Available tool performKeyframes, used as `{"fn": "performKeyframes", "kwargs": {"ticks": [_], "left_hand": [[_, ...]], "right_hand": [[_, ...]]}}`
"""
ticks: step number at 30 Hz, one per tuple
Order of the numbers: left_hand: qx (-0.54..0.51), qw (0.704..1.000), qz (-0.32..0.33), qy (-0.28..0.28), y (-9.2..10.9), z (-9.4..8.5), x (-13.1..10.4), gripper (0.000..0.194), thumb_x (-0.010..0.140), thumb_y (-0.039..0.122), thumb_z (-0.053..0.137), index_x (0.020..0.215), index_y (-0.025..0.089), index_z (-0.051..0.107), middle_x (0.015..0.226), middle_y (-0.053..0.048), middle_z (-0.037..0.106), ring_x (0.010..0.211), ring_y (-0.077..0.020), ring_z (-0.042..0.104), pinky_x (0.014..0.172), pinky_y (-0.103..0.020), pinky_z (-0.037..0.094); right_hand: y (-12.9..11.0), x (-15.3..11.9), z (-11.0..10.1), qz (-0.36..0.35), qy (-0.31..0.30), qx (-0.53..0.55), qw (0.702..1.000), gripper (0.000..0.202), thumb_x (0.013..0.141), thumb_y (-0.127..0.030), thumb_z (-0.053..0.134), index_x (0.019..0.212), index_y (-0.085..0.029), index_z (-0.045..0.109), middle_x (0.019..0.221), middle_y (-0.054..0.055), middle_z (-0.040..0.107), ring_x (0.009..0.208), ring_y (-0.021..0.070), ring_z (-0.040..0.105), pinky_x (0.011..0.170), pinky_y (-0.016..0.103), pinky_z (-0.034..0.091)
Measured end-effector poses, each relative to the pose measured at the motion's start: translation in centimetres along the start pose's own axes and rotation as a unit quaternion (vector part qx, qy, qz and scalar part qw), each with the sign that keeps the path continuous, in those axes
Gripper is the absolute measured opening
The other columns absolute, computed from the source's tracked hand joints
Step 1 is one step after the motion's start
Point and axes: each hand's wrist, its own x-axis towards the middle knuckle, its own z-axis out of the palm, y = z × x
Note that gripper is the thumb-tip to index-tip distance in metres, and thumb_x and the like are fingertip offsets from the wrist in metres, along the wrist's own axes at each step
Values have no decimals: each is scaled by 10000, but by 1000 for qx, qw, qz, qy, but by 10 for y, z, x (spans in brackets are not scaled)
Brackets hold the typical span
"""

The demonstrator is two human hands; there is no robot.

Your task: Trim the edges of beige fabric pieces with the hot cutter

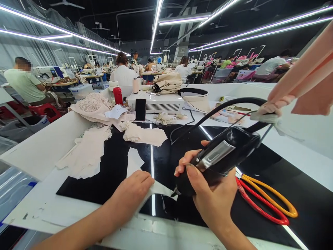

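My right hand point(212, 191) is wrapped round a black electric fabric cutter point(221, 152) with a silver plate on its side. The cutter is tilted, its nose low over the black work surface point(114, 189). Closed over a pale fabric piece point(162, 189), my left hand point(132, 191) holds it against that surface. The piece's narrow end reaches the cutter's nose; the exact contact is hard to make out. Just beyond my left hand lies another pale cut piece point(134, 161).
Scissors point(265, 201) with red and orange handles lie right of the cutter. Pale fabric stacks point(87, 149) are at left, another point(145, 134) behind. A phone point(141, 109) leans on a white box point(158, 104). The cutter's cord point(223, 104) arches rightward near hanging pink cloth point(299, 76).
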Motion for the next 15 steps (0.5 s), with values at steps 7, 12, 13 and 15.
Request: {"fn": "performKeyframes", "kwargs": {"ticks": [7, 12, 13, 15], "left_hand": [[-13, 998, -29, -60, 2, -11, 5, 267, 909, -83, 591, 1017, 161, 597, 1124, -69, 669, 1033, -237, 659, 921, -392, 622], [-1, 998, -21, -56, -1, -8, 5, 267, 911, -69, 610, 1042, 163, 617, 1086, -49, 674, 1003, -220, 674, 889, -364, 630], [7, 999, -18, -51, -1, -7, 5, 268, 911, -68, 609, 1045, 164, 618, 1081, -46, 676, 994, -217, 677, 877, -356, 631], [31, 999, -13, -40, -1, -3, 4, 268, 907, -72, 606, 1032, 165, 619, 1060, -41, 681, 968, -215, 685, 833, -338, 634]], "right_hand": [[1, -2, -5, -1, -29, 9, 1000, 419, 886, -238, 810, 1221, -329, 576, 859, -49, 697, 587, 130, 664, 534, 271, 614], [2, -3, -4, -2, -36, 10, 999, 407, 901, -237, 805, 1224, -330, 575, 875, -46, 694, 599, 127, 670, 529, 259, 611], [2, -3, -4, -2, -37, 9, 999, 399, 901, -235, 805, 1215, -328, 576, 876, -45, 695, 600, 127, 671, 529, 257, 612], [2, -4, -3, -5, -39, 9, 999, 392, 902, -231, 804, 1206, -326, 576, 876, -44, 695, 601, 126, 673, 528, 253, 612]]}}
